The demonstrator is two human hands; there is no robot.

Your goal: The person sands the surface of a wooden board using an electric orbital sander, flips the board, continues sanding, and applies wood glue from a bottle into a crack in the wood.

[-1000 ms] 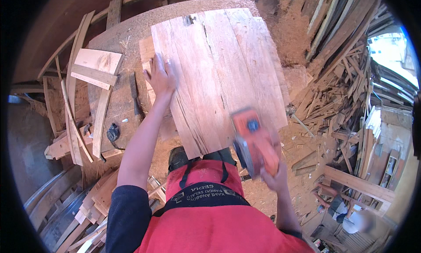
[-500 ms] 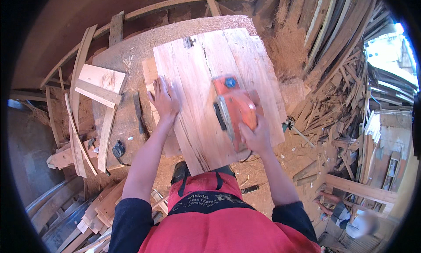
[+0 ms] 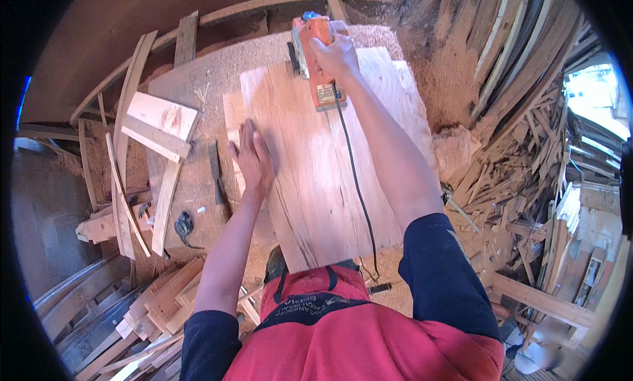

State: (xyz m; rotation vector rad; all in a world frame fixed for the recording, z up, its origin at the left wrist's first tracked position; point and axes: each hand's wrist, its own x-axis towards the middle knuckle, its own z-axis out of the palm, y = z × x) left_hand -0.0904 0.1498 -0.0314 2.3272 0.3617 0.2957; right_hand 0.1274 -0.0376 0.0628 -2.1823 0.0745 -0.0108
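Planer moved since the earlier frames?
Yes. Against the board, the planer went away from the person, from the near edge to the far edge, in the right hand.

The sawdust-dusted bench (image 3: 227, 74) carries a wide wooden panel (image 3: 310, 170) in the middle, a narrow dark tool (image 3: 216, 173) left of it, and pale planks (image 3: 157, 112) at the left

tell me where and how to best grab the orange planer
Probably by the handle on top of the orange planer, from the near right, where the right hand grips it. The handle runs lengthwise, facing up; the black cord leaves nearer the rear, so keep fingers forward of it.
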